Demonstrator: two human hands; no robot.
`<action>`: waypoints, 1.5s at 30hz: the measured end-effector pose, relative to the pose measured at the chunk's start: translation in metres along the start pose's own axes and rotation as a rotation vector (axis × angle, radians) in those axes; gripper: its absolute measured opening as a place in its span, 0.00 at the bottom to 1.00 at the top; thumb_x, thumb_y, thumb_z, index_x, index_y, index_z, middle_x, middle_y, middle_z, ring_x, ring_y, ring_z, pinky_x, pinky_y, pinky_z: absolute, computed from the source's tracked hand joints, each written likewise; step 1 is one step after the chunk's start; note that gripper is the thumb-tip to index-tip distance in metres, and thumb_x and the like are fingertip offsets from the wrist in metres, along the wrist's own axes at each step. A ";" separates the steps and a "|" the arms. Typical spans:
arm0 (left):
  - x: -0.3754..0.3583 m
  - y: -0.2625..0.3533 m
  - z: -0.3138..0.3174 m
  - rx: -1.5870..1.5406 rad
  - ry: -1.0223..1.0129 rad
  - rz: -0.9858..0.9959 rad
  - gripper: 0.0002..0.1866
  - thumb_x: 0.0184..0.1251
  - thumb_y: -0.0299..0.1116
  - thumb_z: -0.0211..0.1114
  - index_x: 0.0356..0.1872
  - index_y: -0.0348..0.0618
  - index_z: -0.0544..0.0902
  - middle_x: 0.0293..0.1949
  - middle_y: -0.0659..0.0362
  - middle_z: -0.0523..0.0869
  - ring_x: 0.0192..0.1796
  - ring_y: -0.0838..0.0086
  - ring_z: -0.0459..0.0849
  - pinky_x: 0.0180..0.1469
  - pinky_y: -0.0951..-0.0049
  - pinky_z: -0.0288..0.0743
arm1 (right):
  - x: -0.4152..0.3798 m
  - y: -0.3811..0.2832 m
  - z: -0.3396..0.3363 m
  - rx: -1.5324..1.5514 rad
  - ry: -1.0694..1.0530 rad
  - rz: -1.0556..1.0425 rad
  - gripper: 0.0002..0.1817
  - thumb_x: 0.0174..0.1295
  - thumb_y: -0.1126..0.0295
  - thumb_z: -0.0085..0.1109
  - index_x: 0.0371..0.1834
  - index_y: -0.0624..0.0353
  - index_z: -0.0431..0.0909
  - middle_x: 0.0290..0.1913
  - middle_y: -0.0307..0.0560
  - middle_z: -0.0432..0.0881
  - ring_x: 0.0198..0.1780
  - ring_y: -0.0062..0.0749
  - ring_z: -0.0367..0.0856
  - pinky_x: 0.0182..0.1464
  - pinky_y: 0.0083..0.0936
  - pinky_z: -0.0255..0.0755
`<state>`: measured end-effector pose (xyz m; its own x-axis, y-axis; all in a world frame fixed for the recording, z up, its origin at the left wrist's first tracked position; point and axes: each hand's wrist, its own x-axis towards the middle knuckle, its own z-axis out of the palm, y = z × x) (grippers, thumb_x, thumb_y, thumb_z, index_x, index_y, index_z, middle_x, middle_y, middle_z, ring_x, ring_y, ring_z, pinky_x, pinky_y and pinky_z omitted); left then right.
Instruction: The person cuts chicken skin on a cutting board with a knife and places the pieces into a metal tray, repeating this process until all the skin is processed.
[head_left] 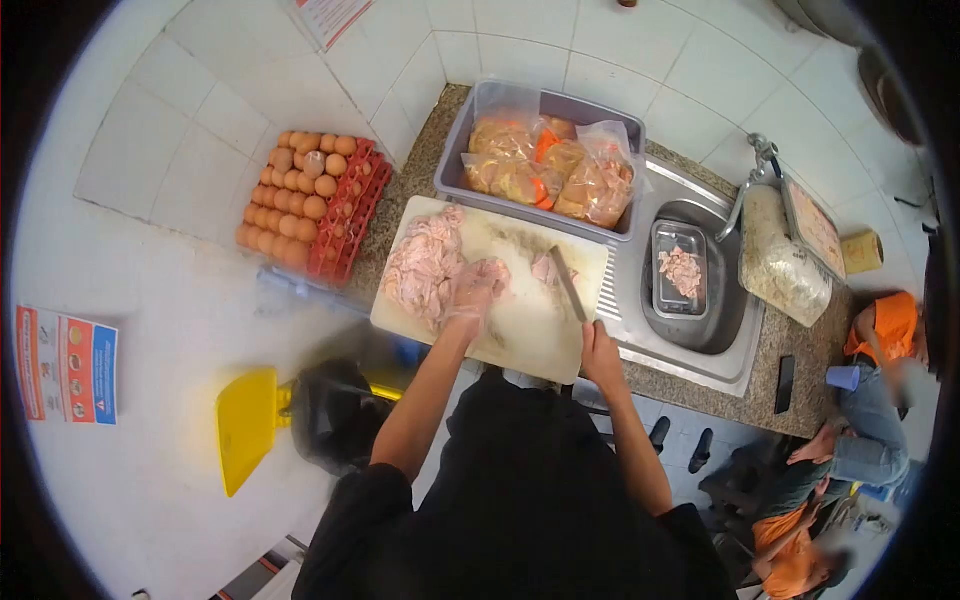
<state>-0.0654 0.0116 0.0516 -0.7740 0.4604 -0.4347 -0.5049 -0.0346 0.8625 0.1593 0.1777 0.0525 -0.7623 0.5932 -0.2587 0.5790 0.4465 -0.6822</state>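
A large white cutting board [520, 345] lies on the counter in front of me. Pale pink raw meat, looking like chicken skin [425, 262], is heaped on its left side. My left hand [474, 296], in what looks like a clear plastic glove, is closed on a piece at the heap's right edge; its fingertips blend with the meat. My right hand [601, 357] grips the handle of a knife [568, 285] at the board's right edge. The blade points away from me across the board, beside a few small cut pieces [545, 268].
Behind the board stands a grey tub [450, 180] of bagged food. Egg trays [345, 225] are at left. The sink [735, 370] at right holds a metal pan [680, 312] of cut pieces. A phone [785, 384] lies on the counter. Two people in orange sit at far right.
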 end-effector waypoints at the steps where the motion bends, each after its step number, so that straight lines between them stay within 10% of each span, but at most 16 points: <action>1: -0.004 0.010 0.011 -0.040 -0.043 -0.012 0.09 0.82 0.36 0.60 0.44 0.42 0.80 0.39 0.62 0.84 0.38 0.77 0.83 0.43 0.73 0.79 | 0.006 0.002 -0.005 0.049 0.019 0.013 0.20 0.82 0.54 0.43 0.45 0.63 0.72 0.35 0.77 0.82 0.41 0.81 0.79 0.41 0.66 0.70; 14: -0.032 -0.086 0.002 -0.269 0.169 -0.073 0.14 0.81 0.39 0.60 0.49 0.36 0.79 0.43 0.49 0.88 0.42 0.66 0.91 0.43 0.66 0.87 | -0.058 0.008 -0.006 0.141 -0.049 0.039 0.21 0.82 0.55 0.41 0.46 0.65 0.71 0.38 0.78 0.81 0.44 0.81 0.79 0.45 0.66 0.69; 17: -0.058 -0.032 0.021 0.405 0.379 -0.185 0.07 0.78 0.32 0.62 0.43 0.39 0.79 0.37 0.51 0.87 0.40 0.63 0.90 0.42 0.65 0.85 | -0.060 0.009 0.003 0.111 -0.057 0.029 0.20 0.82 0.56 0.41 0.47 0.65 0.71 0.36 0.79 0.81 0.42 0.80 0.79 0.45 0.67 0.69; 23: -0.038 -0.059 0.006 1.041 0.319 0.943 0.06 0.68 0.30 0.64 0.33 0.38 0.83 0.40 0.48 0.87 0.42 0.53 0.85 0.47 0.55 0.80 | -0.055 -0.009 0.014 0.075 -0.085 -0.088 0.19 0.82 0.57 0.42 0.45 0.66 0.70 0.32 0.75 0.82 0.38 0.79 0.80 0.41 0.66 0.71; 35: -0.008 -0.068 0.000 1.195 -0.008 0.855 0.05 0.64 0.30 0.64 0.34 0.41 0.85 0.37 0.50 0.86 0.46 0.53 0.84 0.50 0.55 0.78 | 0.064 -0.065 0.073 0.060 0.044 -0.213 0.20 0.81 0.57 0.46 0.41 0.66 0.75 0.31 0.76 0.82 0.37 0.77 0.81 0.37 0.64 0.72; 45: -0.016 -0.056 -0.014 1.673 0.015 0.692 0.08 0.63 0.25 0.60 0.39 0.40 0.86 0.38 0.48 0.87 0.47 0.55 0.86 0.51 0.58 0.81 | -0.123 0.043 -0.030 -0.009 -0.153 0.061 0.17 0.81 0.58 0.45 0.45 0.62 0.72 0.32 0.72 0.82 0.38 0.78 0.79 0.39 0.64 0.69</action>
<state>-0.0295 -0.0059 0.0064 -0.6626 0.7443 0.0837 0.7442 0.6415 0.1861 0.2861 0.1442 0.0754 -0.7607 0.5104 -0.4011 0.6274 0.4195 -0.6560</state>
